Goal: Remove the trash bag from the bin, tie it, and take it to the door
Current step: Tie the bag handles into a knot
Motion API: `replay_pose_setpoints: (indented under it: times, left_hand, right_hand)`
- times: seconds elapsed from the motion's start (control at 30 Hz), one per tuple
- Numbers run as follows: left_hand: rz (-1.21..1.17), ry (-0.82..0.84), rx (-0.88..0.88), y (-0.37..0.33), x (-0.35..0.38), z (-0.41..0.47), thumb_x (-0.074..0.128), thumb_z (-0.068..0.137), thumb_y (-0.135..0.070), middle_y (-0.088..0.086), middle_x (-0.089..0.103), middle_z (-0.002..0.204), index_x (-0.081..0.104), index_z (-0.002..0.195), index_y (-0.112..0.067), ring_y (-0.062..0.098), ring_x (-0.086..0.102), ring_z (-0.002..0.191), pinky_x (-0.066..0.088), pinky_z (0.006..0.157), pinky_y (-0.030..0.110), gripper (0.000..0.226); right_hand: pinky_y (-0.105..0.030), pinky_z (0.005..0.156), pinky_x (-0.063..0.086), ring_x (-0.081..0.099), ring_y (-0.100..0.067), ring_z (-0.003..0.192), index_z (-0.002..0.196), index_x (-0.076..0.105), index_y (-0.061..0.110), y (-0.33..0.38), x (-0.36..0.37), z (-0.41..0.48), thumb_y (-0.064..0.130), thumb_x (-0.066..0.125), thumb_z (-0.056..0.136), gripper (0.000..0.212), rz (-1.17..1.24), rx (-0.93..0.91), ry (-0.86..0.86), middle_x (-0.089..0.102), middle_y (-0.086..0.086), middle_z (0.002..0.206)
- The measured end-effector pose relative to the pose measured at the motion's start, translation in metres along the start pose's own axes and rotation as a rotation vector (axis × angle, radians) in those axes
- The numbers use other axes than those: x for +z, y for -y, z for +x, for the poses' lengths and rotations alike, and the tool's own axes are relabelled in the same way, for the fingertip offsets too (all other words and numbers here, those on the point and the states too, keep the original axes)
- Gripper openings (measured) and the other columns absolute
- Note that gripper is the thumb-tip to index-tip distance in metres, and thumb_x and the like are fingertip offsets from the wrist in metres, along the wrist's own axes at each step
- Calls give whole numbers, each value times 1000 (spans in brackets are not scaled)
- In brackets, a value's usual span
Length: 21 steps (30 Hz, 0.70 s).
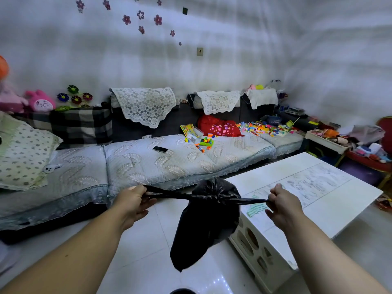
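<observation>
**Bag out of the bin, knot being drawn tight**

The bag hangs in mid-air in front of the person, above the tiled floor, between the sofa and the white worktop. It touches neither the floor nor, as far as can be told, the worktop's edge just beside it. Its long axis runs close to vertical, leaning a little: the gathered neck is at the top and the pointed bottom corner aims down and slightly to the left. The slack, narrow shape suggests a light load.

Two twisted tails of plastic run out from the neck almost level, one to each side, at right angles to the hanging body. The left hand has its fingers closed round the end of the left tail; the right hand is clenched on the end of the right tail. The hands are held well apart at equal height, likely because an outward pull cinches the knot at the neck while the bag's own weight keeps the neck taut.

I judge the tying step to be nearly finished; carrying to the door remains, and no door shows here.

A dark curved rim at the bottom edge, below the bag, may be the bin, though too little shows to be sure. A phone and toy bricks lie on the sofa, well clear.
</observation>
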<state>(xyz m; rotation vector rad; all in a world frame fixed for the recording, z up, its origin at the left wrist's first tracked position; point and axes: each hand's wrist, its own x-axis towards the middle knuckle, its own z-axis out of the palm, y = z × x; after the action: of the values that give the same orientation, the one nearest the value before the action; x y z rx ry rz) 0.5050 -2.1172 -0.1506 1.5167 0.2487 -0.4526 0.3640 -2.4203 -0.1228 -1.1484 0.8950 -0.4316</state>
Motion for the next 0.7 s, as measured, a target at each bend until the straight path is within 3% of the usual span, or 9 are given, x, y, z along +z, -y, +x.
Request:
replay_pose_setpoints:
  times: [0.07,0.17,0.23,0.33,0.4,0.47,0.53,0.6,0.7]
  left_hand:
    - [-34,-34,-25,1,0,-1,41,89,-17,-3,60,67,47,66,-18,13,63,72,38,70,31,23]
    - [-121,-32,-14,-1,4,-5,42,89,-17,-3,58,61,46,64,-19,14,58,67,39,67,30,25]
    - [-224,46,44,-8,11,-12,45,92,-22,-4,48,62,45,66,-21,13,51,61,38,63,30,26]
    - [-326,243,134,-23,23,-34,51,92,-29,-5,46,52,49,73,-20,13,48,58,42,66,31,21]
    - [-190,372,171,-28,36,-51,56,85,-32,-5,49,53,57,85,-18,14,51,63,45,74,35,14]
    - [-2,485,212,-26,49,-64,60,82,-24,-2,55,68,62,97,-21,13,53,65,48,73,30,15]
    - [169,563,283,-19,60,-71,64,83,-10,-2,60,83,62,108,-25,11,58,71,51,73,26,29]
    - [296,633,383,-11,71,-75,66,78,-6,-2,67,93,59,117,-24,12,64,85,51,86,28,43]
    - [318,644,505,-1,82,-78,66,71,-11,1,71,96,63,108,-22,11,66,91,51,89,28,39]
  right_hand:
    - [-39,81,29,32,-18,55,75,48,14,-4,-2,2,34,38,99,33,-5,-5,-34,37,-1,60]
    - [-39,79,30,40,-20,60,80,51,13,-2,-3,3,33,36,98,31,-85,-84,-68,44,-2,63]
    - [-35,76,34,49,-19,67,86,53,13,6,-2,-1,32,35,98,29,-195,-196,-48,54,-4,70]
    - [-36,77,39,56,-17,76,85,60,19,18,7,-18,34,39,98,29,-349,-272,149,63,-1,86]
    - [-34,69,43,55,-19,73,87,68,20,18,18,-32,31,47,96,26,-444,-332,271,64,-1,85]
    - [-28,60,43,55,-16,65,84,71,19,11,30,-48,24,54,93,20,-491,-406,367,66,-2,75]
    - [-21,57,45,61,-13,63,81,71,20,5,43,-62,15,58,90,18,-521,-447,453,68,-1,69]
    - [-15,52,47,64,-10,62,77,71,24,-1,53,-72,3,56,89,28,-500,-449,528,70,0,68]
    - [-22,62,56,67,-11,64,72,74,27,-6,62,-82,-9,53,84,43,-470,-421,623,74,3,68]
